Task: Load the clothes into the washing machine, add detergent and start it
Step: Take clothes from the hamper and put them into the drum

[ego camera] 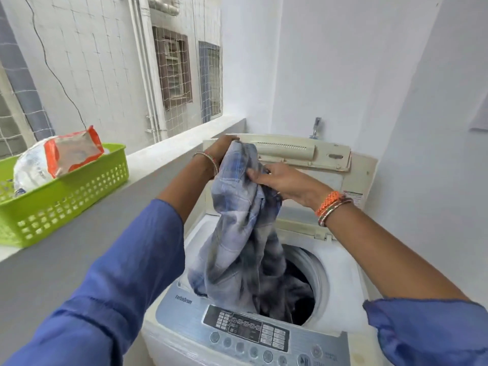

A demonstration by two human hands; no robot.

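A blue and grey checked shirt (237, 233) hangs over the open drum (314, 270) of a white top-loading washing machine (343, 294). My left hand (219, 150) grips the shirt's top edge, high up near the raised lid (298, 154). My right hand (285, 182) pinches the cloth a little lower and to the right. The shirt's lower end trails into the drum, where dark clothes lie. A detergent bag (52, 159), white with an orange torn top, stands in a green basket (68, 204) on the ledge at left.
The control panel (250, 331) with buttons runs along the machine's near edge. A grey ledge (105, 207) lies along the left, with netting and a neighbouring building behind it. A tap (316, 126) sticks out of the wall behind the lid. White walls close in at right.
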